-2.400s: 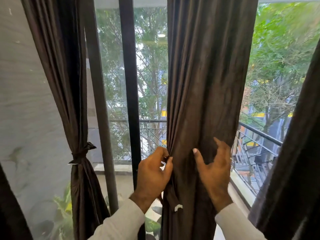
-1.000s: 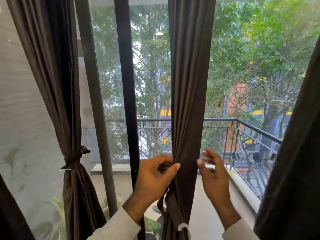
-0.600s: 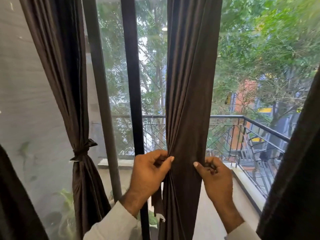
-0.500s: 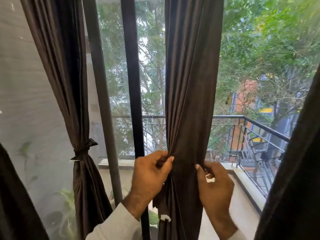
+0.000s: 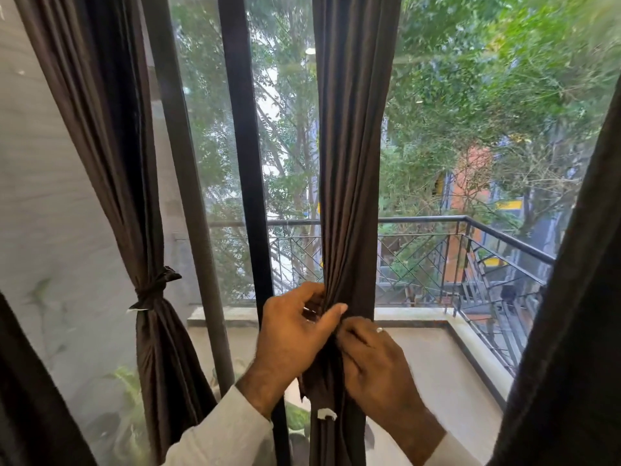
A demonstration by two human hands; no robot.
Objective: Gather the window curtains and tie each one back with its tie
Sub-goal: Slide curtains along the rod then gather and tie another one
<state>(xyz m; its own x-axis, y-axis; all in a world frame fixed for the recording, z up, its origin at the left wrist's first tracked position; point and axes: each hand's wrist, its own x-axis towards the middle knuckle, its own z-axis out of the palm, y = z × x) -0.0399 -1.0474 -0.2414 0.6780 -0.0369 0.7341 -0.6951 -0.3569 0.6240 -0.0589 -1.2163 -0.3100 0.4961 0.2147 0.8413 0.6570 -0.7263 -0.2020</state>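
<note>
Fingers of left hand point(image 5: 295, 334) and right hand point(image 5: 373, 358) curled, pinching tie point(image 5: 317, 375) at middle curtain point(image 5: 349, 196). Cinch snugly around gathered folds; match knot height on left curtain point(image 5: 148, 294).

A home: brown curtains point(image 5: 349, 163) before a railed balcony point(image 5: 497, 237).

- Middle curtain point(image 5: 349, 163): plain dark brown, with a small white tag point(image 5: 326, 414) low down.
- Left curtain point(image 5: 100, 129): same dark brown, tie point(image 5: 153, 290) matching.
- Window frame point(image 5: 245, 146): black.
- Balcony railing point(image 5: 470, 250): black, diagonal lattice.
- Sleeves point(image 5: 221, 435): pale grey.
- Trees point(image 5: 470, 79): green.
</note>
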